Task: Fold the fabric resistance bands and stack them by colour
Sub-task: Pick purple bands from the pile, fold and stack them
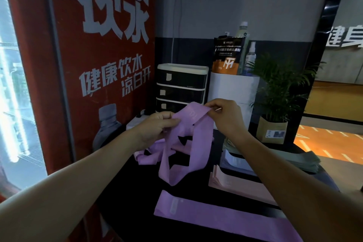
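Head view: left hand (157, 125) and right hand (225, 116) each pinch the upper edge of a purple resistance band (188, 143), held raised above the dark counter (137, 202) so that its loop hangs open. Behind it lies a loose heap of purple bands (149, 155). Nearer the viewer, a flat purple band (216, 216) lies on the counter, with a pink stack (231, 182) just beyond it and a green stack (302, 161) farther right.
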Demonstrator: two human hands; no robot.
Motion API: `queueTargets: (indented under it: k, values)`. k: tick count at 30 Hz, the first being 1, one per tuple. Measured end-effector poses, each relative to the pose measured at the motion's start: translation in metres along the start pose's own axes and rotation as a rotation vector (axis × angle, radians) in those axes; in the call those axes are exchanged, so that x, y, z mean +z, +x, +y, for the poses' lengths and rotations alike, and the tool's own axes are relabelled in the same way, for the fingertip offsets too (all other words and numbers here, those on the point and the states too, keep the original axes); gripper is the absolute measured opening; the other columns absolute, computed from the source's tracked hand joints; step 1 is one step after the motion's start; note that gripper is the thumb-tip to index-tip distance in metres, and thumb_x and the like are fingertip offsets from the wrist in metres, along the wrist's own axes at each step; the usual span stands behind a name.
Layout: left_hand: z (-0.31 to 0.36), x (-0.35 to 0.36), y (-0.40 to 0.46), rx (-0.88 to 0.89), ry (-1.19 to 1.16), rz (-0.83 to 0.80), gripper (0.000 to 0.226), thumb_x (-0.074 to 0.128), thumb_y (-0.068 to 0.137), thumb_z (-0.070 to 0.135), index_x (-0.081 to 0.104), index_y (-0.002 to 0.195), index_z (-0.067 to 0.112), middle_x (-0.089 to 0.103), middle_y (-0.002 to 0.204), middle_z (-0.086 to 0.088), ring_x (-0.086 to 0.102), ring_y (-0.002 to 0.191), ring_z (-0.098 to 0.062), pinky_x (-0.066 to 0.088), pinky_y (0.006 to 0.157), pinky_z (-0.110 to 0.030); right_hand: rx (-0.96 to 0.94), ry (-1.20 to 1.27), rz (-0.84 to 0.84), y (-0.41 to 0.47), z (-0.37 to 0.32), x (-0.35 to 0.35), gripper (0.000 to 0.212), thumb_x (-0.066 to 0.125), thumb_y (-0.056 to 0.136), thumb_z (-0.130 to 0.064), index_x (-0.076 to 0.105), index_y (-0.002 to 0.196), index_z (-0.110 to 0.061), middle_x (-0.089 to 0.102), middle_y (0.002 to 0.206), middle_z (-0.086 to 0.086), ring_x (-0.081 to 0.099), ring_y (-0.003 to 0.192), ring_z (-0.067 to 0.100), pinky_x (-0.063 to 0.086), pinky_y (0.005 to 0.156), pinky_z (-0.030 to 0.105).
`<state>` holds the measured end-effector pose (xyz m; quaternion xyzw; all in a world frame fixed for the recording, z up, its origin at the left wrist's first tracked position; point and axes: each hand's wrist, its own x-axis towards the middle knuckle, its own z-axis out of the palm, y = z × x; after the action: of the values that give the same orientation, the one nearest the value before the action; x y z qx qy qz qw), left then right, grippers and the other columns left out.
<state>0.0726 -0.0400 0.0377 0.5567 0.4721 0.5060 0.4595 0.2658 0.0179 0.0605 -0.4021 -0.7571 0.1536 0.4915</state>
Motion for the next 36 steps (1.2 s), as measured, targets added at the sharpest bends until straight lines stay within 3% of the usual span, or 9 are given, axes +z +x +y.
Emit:
queueTargets:
  k: [5,8,13,18,23,28,31,33,36]
  values:
    - [0.004,-0.005,0.003,0.061,0.007,0.059,0.009,0.053,0.092,0.007,0.062,0.094,0.009,0.067,0.081,-0.004,0.062,0.073,-0.013,0.055,0.066,-0.022,-0.005,-0.08,-0.283,-0.009,-0.004,-0.003,0.033,0.063,0.08,-0.001,0.065,0.112,-0.01,0.065,0.103,0.003,0.056,0.086,0.009,0.04,0.067,0.0]
    - [0.007,0.002,0.007,0.084,0.058,0.102,0.007,0.056,0.091,0.012,0.062,0.091,0.012,0.065,0.084,-0.006,0.059,0.077,-0.016,0.05,0.073,-0.029,-0.056,0.026,-0.4,-0.017,-0.021,0.0,0.038,0.064,0.08,-0.003,0.062,0.116,-0.014,0.06,0.104,-0.006,0.056,0.095,0.011,0.046,0.08,0.017]
    - [0.012,0.016,0.008,0.082,0.035,0.13,0.018,0.059,0.09,0.017,0.063,0.101,0.004,0.064,0.095,-0.016,0.058,0.087,-0.025,0.046,0.087,-0.043,-0.089,0.012,-0.317,-0.019,-0.031,0.011,0.021,0.07,0.081,-0.02,0.063,0.099,-0.012,0.061,0.088,-0.004,0.057,0.076,0.011,0.048,0.072,0.022]
    - [0.014,0.017,0.009,0.121,0.123,0.136,0.023,0.054,0.093,0.025,0.06,0.086,0.004,0.061,0.079,-0.011,0.057,0.073,-0.019,0.048,0.071,-0.032,-0.133,-0.068,-0.238,-0.013,-0.027,0.013,0.003,0.063,0.087,-0.009,0.064,0.088,-0.012,0.061,0.077,-0.003,0.054,0.065,0.004,0.043,0.062,0.011]
    - [0.021,0.012,0.009,0.207,0.299,0.337,0.028,0.042,0.099,0.029,0.058,0.081,0.014,0.055,0.077,0.001,0.051,0.072,-0.011,0.042,0.063,-0.018,-0.175,-0.054,-0.252,-0.006,-0.033,-0.001,0.008,0.061,0.086,-0.005,0.065,0.084,-0.011,0.058,0.075,-0.008,0.052,0.066,0.002,0.042,0.061,0.008]
    - [0.03,0.015,0.012,0.13,0.223,0.084,0.017,0.048,0.097,0.024,0.063,0.102,0.019,0.065,0.102,-0.001,0.059,0.098,-0.015,0.046,0.093,-0.035,-0.265,-0.025,-0.238,0.0,-0.047,-0.018,0.01,0.063,0.085,-0.005,0.064,0.082,-0.015,0.048,0.082,-0.014,0.046,0.069,0.0,0.038,0.065,0.004]
    - [0.035,0.026,0.014,0.074,0.086,-0.084,0.026,0.048,0.096,0.025,0.062,0.115,0.013,0.067,0.111,-0.006,0.061,0.097,-0.013,0.05,0.083,-0.028,-0.246,0.071,-0.23,0.002,-0.052,-0.027,0.009,0.061,0.084,0.001,0.064,0.082,-0.007,0.053,0.077,-0.01,0.053,0.063,-0.004,0.042,0.061,0.004]
    - [0.039,0.034,0.013,0.067,0.025,-0.13,0.021,0.046,0.097,0.022,0.063,0.104,0.012,0.069,0.09,0.001,0.062,0.081,-0.007,0.05,0.07,-0.021,-0.208,0.123,-0.224,0.004,-0.052,-0.03,0.012,0.061,0.084,0.002,0.064,0.082,-0.009,0.057,0.08,-0.006,0.055,0.066,-0.005,0.047,0.066,0.009]
    - [0.042,0.043,0.014,0.087,-0.075,-0.107,0.019,0.045,0.097,0.015,0.064,0.1,0.012,0.063,0.074,0.004,0.056,0.071,-0.007,0.048,0.07,-0.022,-0.134,0.242,-0.228,0.005,-0.05,-0.037,0.016,0.062,0.084,0.004,0.066,0.084,-0.012,0.063,0.083,0.0,0.06,0.072,0.007,0.053,0.074,0.018]
